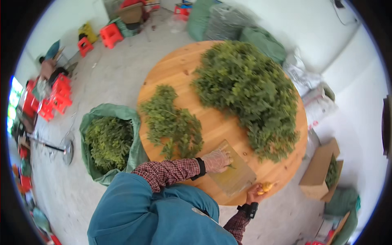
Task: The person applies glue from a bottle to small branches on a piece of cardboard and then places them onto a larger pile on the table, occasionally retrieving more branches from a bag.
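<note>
My left hand (218,160), in a clear plastic glove, rests over a flat yellowish-brown board (235,180) on the round wooden table. Beside its fingers a small green sprig (231,167) shows on the board; whether the fingers grip it is hidden. Past the board's near right corner, at the table edge, my right hand (253,194) is closed around a small orange-yellow object (265,187), too blurred to name. A smaller heap of green leafy plastic-looking foliage (171,122) lies left of the board. A much larger heap of foliage (248,88) covers the table's far right part.
The round wooden table (180,69) stands before me. At its left is an open green woven sack (137,150) holding foliage. A cardboard box (315,171) is on the floor at right. Filled sacks (228,23) line the wall; red stools (111,35) and a seated person (49,69) are farther off.
</note>
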### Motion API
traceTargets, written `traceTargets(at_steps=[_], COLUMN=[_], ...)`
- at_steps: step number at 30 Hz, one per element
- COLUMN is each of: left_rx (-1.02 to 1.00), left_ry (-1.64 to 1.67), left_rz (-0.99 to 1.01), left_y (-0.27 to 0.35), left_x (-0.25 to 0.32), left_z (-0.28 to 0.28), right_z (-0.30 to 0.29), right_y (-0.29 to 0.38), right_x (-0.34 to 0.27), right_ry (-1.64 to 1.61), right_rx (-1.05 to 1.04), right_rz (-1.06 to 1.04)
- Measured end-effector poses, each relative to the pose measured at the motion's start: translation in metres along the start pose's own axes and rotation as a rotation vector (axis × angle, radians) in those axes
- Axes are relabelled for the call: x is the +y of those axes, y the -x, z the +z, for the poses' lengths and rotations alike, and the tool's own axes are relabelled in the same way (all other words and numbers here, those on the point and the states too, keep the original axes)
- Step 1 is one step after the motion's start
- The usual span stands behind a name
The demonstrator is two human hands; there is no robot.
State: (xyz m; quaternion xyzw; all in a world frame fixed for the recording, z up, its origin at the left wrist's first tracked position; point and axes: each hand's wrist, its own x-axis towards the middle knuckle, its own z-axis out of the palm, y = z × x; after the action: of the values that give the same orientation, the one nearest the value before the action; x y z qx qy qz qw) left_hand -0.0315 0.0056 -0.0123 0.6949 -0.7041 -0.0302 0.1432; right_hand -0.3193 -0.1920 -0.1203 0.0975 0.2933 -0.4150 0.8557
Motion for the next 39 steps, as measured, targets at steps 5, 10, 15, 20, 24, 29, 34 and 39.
traceTargets(at_steps=[5, 10, 15, 20, 24, 29, 34, 39], left_rx=[0.359, 0.278, 0.186, 0.223, 0.022, -0.016, -0.514, -0.129], left_ry=[-0.092, -0.168, -0.319, -0.270, -0.297, -0.186, 0.237, 0.451], left_rz=[-0.491, -0.857, -0.807, -0.858, -1.006, -1.013, -1.151, -0.961], left_y=[0.046, 0.116, 0.141, 0.139, 0.147, 0.160, 0.149, 0.185], left_x=[-0.023, -0.085, -0.123, -0.203, -0.276, -0.331, -0.326, -0.290], left_z=[-0.073, -0.110, -0.125, -0.157, -0.156, -0.139, -0.164, -0.138], right_z=[0.018, 0.007, 0.019, 0.020, 0.029, 0.041, 0.107, 0.125], right_y=[-0.002, -0.023, -0.008, 0.015, 0.058, 0.073, 0.077, 0.077], right_x=[0.002, -0.023, -0.005, 0.003, 0.025, 0.084, 0.204, 0.286], right_ry=[0.161, 0.111, 0.149, 0.123, 0.143, 0.944, 1.411, 1.714], right_rx=[-0.021, -0.039, -0.130, 0.018, 0.088, -0.163, -0.334, -0.354], right_rz=[0.003, 0.142, 0.164, 0.082, 0.115, 0.295, 0.487, 0.540])
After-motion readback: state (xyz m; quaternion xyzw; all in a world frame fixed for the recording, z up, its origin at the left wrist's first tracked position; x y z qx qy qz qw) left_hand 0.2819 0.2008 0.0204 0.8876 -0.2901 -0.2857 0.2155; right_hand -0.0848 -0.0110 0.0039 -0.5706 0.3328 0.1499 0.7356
